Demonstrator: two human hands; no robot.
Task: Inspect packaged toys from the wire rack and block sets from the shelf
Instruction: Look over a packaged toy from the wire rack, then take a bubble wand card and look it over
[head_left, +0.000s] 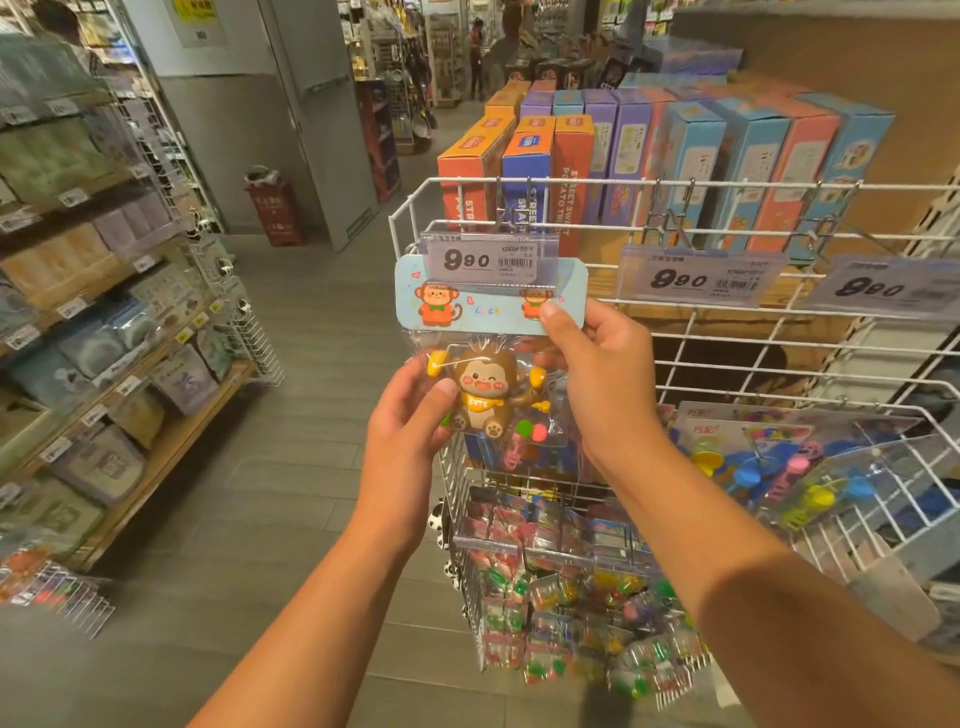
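Note:
A packaged monkey toy (488, 389), a brown monkey in a clear bag under a light-blue header card, hangs in front of the white wire rack (727, 312). My left hand (410, 415) grips the bag's lower left side, thumb across the monkey. My right hand (597, 364) pinches the header card's right edge, thumb on the card's front. A 9.90 price tag (480, 258) sits just above the card. Boxed block sets (691, 156) stand upright in a row on the shelf behind the rack.
More bagged toys (571, 597) hang low on the rack, and others (779, 467) lie in its right basket. A shelving unit of packaged goods (104, 312) lines the left of the aisle. A red bin (272, 208) stands by a grey pillar. People stand far down the aisle.

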